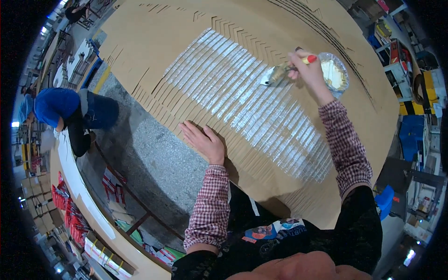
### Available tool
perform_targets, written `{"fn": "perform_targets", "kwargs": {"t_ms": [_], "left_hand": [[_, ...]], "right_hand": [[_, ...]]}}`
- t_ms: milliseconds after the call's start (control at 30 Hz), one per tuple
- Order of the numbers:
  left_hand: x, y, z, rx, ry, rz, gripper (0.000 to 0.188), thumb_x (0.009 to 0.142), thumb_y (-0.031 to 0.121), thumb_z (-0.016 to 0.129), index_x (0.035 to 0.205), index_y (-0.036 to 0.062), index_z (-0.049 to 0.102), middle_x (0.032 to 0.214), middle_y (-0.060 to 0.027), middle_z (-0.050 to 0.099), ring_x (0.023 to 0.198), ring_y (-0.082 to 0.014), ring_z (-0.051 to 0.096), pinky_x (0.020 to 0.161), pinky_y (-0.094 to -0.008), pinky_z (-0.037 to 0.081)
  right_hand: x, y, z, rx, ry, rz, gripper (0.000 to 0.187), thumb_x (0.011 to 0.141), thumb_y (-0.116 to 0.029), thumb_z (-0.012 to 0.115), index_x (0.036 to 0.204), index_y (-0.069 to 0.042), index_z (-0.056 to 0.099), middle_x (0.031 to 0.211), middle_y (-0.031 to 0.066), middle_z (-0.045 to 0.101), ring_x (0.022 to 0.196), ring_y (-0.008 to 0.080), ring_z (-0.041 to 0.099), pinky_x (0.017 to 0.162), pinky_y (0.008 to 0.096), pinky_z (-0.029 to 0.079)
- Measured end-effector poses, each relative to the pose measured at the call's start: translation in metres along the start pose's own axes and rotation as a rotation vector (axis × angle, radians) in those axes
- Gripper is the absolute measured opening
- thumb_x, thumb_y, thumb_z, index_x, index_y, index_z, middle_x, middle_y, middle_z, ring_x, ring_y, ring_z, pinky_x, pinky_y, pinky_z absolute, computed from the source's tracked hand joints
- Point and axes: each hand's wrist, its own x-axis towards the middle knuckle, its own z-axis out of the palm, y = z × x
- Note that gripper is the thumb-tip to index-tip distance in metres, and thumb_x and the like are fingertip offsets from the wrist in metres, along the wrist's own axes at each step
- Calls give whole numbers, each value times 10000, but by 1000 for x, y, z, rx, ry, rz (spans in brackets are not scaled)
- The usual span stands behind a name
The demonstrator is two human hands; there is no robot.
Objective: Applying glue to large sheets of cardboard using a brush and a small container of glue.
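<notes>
My right hand (pixel 305 70) grips a wide paint brush (pixel 280 74) with a red-tipped handle. Its bristles, coated in white, press on a fan of overlapping brown cardboard sheets (pixel 196 109). A wet, shiny white coat (pixel 242 102) covers a broad band across their staggered edges. Just right of that hand stands a round tub (pixel 343 84) lined with clear plastic and holding creamy white paste. My left hand (pixel 205 142) rests flat with fingers stretched on the uncoated sheet ends, near the table's left edge.
More staggered cardboard (pixel 308 18) lies along the far right of the brown table surface (pixel 149 37). At left, beyond a grey floor (pixel 149 140), a person in blue (pixel 58 105) bends by a dark blue barrel (pixel 105 112). A curved-looking table (pixel 84 182) carries red packets (pixel 72 217). Shelving (pixel 396 60) stands at right.
</notes>
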Motion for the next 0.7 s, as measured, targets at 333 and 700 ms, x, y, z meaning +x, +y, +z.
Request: {"fn": "perform_targets", "kwargs": {"t_ms": [333, 700], "left_hand": [[-3, 1, -11, -116, 76, 3, 605, 962, 250, 369, 1424, -63, 136, 1486, -272, 90, 1390, -376, 84, 1129, -460, 44], [-95, 16, -14, -2, -86, 85, 605, 943, 247, 385, 1409, -78, 176, 1485, -257, 134, 1385, -394, 93, 1122, -471, 50]], "right_hand": [[-99, 31, -134, -104, 8, 231, 229, 886, -233, 608, 818, -15, 605, 701, 51, 607, 492, 114, 589, 418, 204, 457], [-44, 8, -104, 233, -292, 15, 491, 951, -213, 496, 1358, 12, 339, 1305, 165, 497, 1089, 225, 581, 819, 256, 523]]}}
